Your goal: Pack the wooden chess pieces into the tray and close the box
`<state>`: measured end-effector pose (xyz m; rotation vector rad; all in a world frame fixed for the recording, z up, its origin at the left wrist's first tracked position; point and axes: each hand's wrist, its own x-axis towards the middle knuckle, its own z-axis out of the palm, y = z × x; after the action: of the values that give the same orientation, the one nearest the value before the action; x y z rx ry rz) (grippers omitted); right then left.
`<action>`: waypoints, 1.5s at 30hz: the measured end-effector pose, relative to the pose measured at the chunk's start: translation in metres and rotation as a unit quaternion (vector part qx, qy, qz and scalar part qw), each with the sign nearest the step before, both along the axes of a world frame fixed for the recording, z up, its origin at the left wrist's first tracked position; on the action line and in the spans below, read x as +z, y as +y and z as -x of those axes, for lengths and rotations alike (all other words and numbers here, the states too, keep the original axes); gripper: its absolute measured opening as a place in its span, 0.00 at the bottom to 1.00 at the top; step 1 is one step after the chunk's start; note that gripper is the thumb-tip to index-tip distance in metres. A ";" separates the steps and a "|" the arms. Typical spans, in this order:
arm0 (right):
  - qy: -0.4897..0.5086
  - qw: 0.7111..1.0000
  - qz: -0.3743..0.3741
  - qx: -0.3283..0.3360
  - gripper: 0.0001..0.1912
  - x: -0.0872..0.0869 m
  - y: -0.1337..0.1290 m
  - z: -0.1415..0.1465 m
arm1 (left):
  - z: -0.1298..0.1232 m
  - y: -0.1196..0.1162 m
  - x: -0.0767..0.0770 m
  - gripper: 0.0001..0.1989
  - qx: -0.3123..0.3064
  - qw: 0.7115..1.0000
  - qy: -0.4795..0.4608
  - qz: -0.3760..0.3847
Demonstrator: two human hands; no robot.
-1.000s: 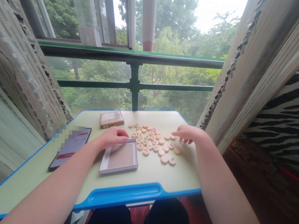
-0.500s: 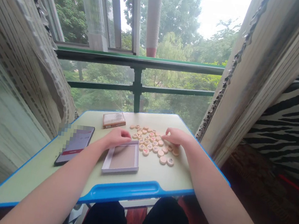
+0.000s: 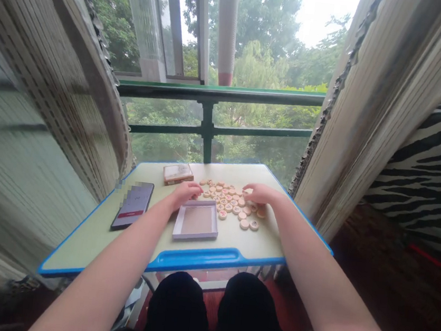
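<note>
A cluster of round wooden Chinese chess pieces (image 3: 228,207), with red or dark characters on some and blank faces on others, is spread over the small table. My left hand (image 3: 186,193) is beside the cluster's left edge, behind the shallow open box (image 3: 195,236); its fingers are loosely stretched and hold no visible piece. At the cluster's right side, my right hand (image 3: 260,194) reaches over several pieces with fingers apart. Its fingertips are at the pieces, and its palm hides what lies beneath.
A flat picture-topped box (image 3: 179,172) lies at the table's back. Left of my forearm rests a phone (image 3: 133,206). The pale tabletop (image 3: 87,248) has a blue rim with a front groove (image 3: 198,256). Curtains (image 3: 338,147) hang on both sides, and a green railing (image 3: 228,93) stands behind.
The camera view has shifted, so the table appears farther right and higher. My left fingers have straightened somewhat toward the pieces; my right hand remains at the cluster's right side.
</note>
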<state>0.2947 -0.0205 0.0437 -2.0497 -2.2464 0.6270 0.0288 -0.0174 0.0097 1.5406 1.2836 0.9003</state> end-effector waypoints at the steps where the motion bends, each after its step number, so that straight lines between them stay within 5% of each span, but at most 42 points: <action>1: 0.006 1.000 0.000 -0.006 0.29 0.002 -0.002 -0.001 | -0.002 -0.001 0.002 0.09 -0.012 1.000 0.007 0.014; 8: 0.030 0.991 -0.127 -0.009 0.24 -0.002 -0.013 -0.006 | 0.003 -0.004 0.013 0.17 -0.173 0.977 0.093 0.083; 14: 0.114 0.964 -0.237 0.034 0.15 -0.027 -0.001 -0.017 | 0.015 -0.006 0.005 0.20 -0.209 0.974 0.062 0.056; 16: 0.157 0.962 -0.218 0.040 0.14 -0.032 0.004 -0.022 | 0.014 -0.006 0.006 0.20 -0.224 0.968 0.090 0.067; 31: 0.168 0.972 -0.166 0.011 0.15 -0.039 -0.006 -0.018 | 0.005 -0.016 0.002 0.13 -0.075 0.996 -0.016 0.048; 45: 0.142 0.975 -0.166 -0.034 0.11 -0.039 -0.005 -0.012 | 0.011 -0.013 0.006 0.13 -0.159 0.984 0.072 0.029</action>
<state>0.3062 -0.0254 0.0047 -1.7453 -1.9561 0.4658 0.0174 -0.0307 0.0152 1.7283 1.1100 0.5513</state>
